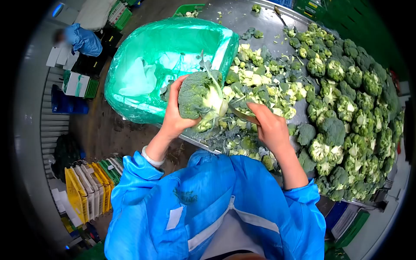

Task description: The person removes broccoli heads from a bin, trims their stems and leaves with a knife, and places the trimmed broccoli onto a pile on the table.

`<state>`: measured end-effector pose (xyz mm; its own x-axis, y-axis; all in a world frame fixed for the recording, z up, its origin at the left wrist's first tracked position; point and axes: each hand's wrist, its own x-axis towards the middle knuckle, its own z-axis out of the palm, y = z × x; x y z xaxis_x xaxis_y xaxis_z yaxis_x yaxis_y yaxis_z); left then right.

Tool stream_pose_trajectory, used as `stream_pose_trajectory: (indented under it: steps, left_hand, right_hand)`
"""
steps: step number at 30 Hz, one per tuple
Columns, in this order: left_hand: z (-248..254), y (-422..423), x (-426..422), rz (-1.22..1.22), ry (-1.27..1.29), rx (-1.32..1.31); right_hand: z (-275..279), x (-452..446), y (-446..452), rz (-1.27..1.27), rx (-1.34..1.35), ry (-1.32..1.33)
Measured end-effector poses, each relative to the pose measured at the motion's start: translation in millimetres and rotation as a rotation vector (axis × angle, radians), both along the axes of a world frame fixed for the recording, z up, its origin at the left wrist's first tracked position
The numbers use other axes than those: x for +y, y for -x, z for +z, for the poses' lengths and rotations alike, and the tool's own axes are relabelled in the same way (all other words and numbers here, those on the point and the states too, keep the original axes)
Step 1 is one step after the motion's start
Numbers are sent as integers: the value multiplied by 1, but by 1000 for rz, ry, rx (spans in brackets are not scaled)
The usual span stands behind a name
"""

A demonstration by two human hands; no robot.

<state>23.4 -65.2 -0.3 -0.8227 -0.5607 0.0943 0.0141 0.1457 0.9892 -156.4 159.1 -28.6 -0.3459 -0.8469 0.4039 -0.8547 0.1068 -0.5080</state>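
A large broccoli head is gripped in my left hand, its pale cut stem side turned right and a long leaf stalk sticking up. My right hand is closed around a knife, whose blade points left toward the stem; the tip is hidden by leaves. Behind the broccoli stands a green crate lined with clear plastic. Trimmed florets, stems and leaves lie on the metal table beneath and beyond my hands.
Many broccoli heads are piled on the right. Another knife lies at the table's far side. Yellow, white and green crates stand lower left. A person in blue is at the upper left, apart from my hands.
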Motion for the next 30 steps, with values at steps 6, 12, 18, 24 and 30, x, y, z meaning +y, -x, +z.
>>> stream_pose_trajectory:
  steps: [6,12,18,24,30]
  left_hand:
    - [-5,-7,14,-15,35,-25]
    - [11,-11,15,56,-655,-302]
    - [5,-7,14,-175,-810,-403]
    - [7,5,29,-228,-808,-543]
    - [1,7,43,-287,-829,-762]
  right_hand:
    - [-41,3,3,-209,158,-490]
    - [-26,25,-2,29,52,-99]
    - [1,24,6,7,548,-194]
    - [9,23,14,48,762,-248]
    - [-8,25,11,25,849,-156]
